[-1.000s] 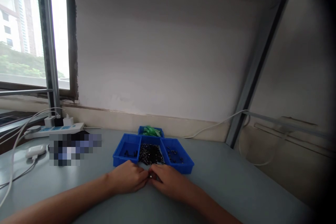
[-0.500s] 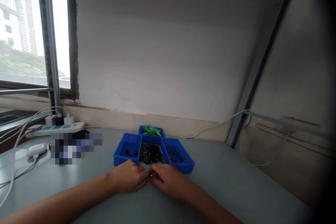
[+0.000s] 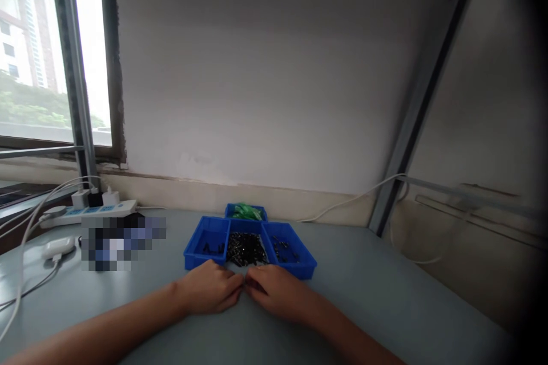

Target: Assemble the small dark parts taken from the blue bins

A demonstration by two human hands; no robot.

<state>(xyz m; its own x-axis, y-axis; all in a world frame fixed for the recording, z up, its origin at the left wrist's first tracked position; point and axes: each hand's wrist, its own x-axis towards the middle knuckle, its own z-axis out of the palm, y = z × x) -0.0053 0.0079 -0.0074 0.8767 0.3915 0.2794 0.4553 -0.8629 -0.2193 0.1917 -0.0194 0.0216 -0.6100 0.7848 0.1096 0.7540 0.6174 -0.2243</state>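
Two hands meet at the head view's lower middle, over the desk (image 3: pixel 377 302): left hand (image 3: pixel 212 287) and right hand (image 3: pixel 280 295), fingers curled in, tips meeting or nearly so; whether they grip anything, I cannot tell. From there, the dark parts (image 3: pixel 247 248) lie heaped at 12 o'clock, near the fingers. Left bin (image 3: pixel 202 263), holding a few dark pieces (image 3: pixel 214 249), sits at 11; right bin (image 3: pixel 302 270) between 1 and 2, also with small pieces (image 3: pixel 282 245). Farther off at 12 lies green wrapping (image 3: pixel 247 212).

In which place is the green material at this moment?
In the head view, slightly left of centre, the green material lies in the rearmost blue tray, just behind the middle tray of small dark parts.
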